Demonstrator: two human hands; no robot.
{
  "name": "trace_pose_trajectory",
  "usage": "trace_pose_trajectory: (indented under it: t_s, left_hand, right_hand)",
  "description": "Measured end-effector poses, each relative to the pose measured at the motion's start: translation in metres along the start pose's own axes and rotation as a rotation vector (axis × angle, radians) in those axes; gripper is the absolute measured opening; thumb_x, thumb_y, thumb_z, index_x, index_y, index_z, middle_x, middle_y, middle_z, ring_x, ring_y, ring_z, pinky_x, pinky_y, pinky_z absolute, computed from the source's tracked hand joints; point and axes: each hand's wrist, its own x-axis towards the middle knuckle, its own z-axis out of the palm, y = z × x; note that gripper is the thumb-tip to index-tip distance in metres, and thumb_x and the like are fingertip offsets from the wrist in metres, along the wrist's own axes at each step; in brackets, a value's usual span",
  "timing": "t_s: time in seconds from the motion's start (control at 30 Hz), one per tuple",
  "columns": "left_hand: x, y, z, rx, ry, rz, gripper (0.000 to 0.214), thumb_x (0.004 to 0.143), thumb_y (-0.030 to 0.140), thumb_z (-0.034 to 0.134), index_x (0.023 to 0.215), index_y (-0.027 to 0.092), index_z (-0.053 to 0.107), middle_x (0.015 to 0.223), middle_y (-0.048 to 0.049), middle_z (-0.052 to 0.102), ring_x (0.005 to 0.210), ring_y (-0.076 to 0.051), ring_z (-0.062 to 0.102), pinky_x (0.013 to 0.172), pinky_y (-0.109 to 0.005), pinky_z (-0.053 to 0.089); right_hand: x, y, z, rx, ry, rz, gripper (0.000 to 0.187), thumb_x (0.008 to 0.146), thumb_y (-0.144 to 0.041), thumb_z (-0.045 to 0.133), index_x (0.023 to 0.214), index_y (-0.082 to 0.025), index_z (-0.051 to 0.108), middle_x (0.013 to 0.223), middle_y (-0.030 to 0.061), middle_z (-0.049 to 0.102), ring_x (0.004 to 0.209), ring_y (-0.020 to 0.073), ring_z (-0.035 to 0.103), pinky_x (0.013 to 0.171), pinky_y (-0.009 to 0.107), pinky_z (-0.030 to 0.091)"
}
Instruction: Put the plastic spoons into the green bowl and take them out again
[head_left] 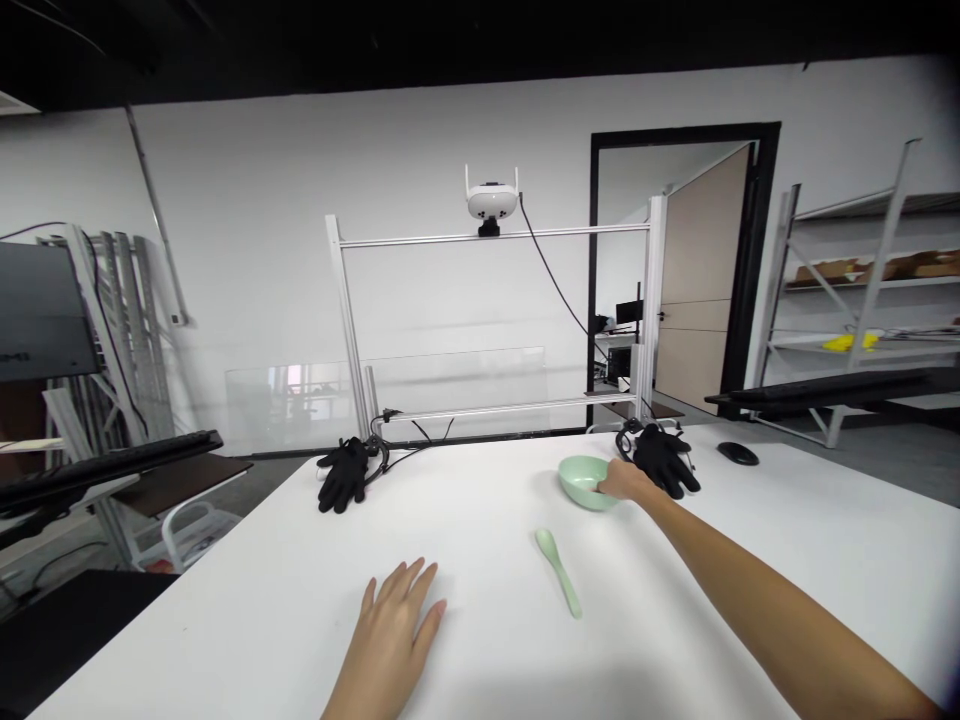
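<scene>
A pale green bowl stands upright on the white table, right of centre and toward the far edge. My right hand reaches out to it, fingers closed over the bowl's right rim. A pale green spoon lies flat on the table nearer to me, its bowl end pointing away, apart from both hands. My left hand rests palm down on the table at the near left, fingers stretched out and holding nothing.
Two black gloves lie at the far edge, one at the left and one just behind the bowl. A black mouse sits far right. An aluminium frame carrying a white camera stands at the table's back.
</scene>
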Motion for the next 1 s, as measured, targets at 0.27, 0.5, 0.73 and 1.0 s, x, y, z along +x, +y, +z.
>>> trace_pose_trajectory:
  t_s: [0.27,0.5,0.73,1.0]
  left_hand:
    - [0.001,-0.003,0.006,0.008,0.008,0.008,0.055,0.104,0.047,0.034,0.152,0.025,0.051,0.159,-0.0062,0.049,0.150,-0.030,0.038,0.123,-0.058,0.027]
    - [0.000,0.001,0.007,-0.004,0.024,0.027,0.054,0.103,0.047,0.035,0.150,0.026,0.053,0.157,-0.0068,0.052,0.149,-0.031,0.040,0.122,-0.058,0.028]
    - [-0.003,0.007,0.003,0.007,0.017,0.039,0.054,0.104,0.047,0.035,0.150,0.027,0.052,0.157,-0.0063,0.051,0.150,-0.030,0.039,0.122,-0.057,0.028]
    - [-0.002,0.011,0.002,0.011,0.013,0.053,0.055,0.104,0.047,0.034,0.151,0.026,0.051,0.157,-0.0068,0.051,0.150,-0.031,0.039,0.122,-0.059,0.028]
  right_hand:
    - [-0.021,0.022,-0.032,0.037,-0.045,-0.066,0.049,0.086,-0.060,0.060,0.087,-0.013,0.076,0.094,0.0189,0.075,0.087,0.0289,0.071,0.069,0.032,0.047]
    - [-0.063,0.059,-0.051,0.023,0.120,-0.086,0.042,0.092,-0.052,0.047,0.079,-0.020,0.072,0.088,0.0142,0.074,0.085,0.0274,0.069,0.066,0.031,0.041]
    - [-0.086,0.108,-0.038,0.027,0.102,0.014,0.044,0.093,-0.051,0.043,0.084,-0.019,0.072,0.094,0.0163,0.074,0.086,0.0291,0.069,0.068,0.033,0.044]
    - [-0.089,0.158,-0.010,0.050,0.024,0.132,0.043,0.092,-0.051,0.042,0.079,-0.018,0.067,0.095,0.0177,0.074,0.083,0.0286,0.068,0.067,0.035,0.047]
